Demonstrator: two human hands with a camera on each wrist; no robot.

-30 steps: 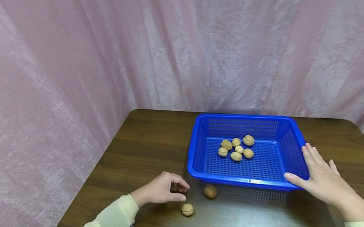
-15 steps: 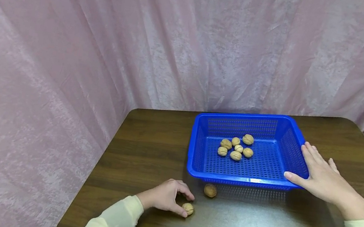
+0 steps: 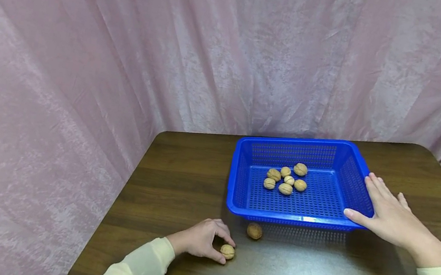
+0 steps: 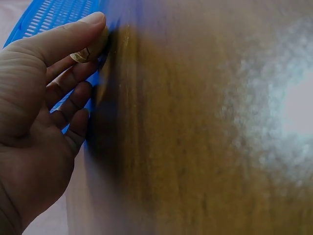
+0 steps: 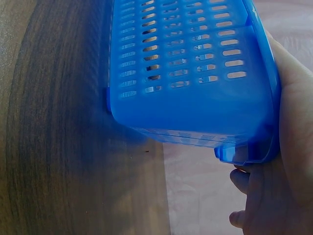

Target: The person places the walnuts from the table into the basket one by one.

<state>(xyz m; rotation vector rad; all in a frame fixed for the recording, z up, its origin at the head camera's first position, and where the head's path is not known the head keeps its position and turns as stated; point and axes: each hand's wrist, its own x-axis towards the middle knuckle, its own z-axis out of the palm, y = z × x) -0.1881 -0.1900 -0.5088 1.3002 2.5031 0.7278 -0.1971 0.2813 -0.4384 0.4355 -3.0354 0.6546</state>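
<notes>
My left hand is low over the table, with thumb and fingers on either side of a light walnut. The left wrist view shows that walnut partly hidden behind the thumb. A darker walnut lies on the table just beyond, near the front of a blue plastic basket. Inside the basket are several walnuts, grouped left of its middle. My right hand rests on the basket's near right corner, fingers straight along the side rim and thumb on the front rim.
The brown wooden table has rounded far corners. A pink curtain hangs behind it and to the left. Light glares off the tabletop in front of the basket.
My left hand has moved right and slightly nearer to me, bringing thumb and fingers around the light walnut. My right hand and the basket have stayed in place.
</notes>
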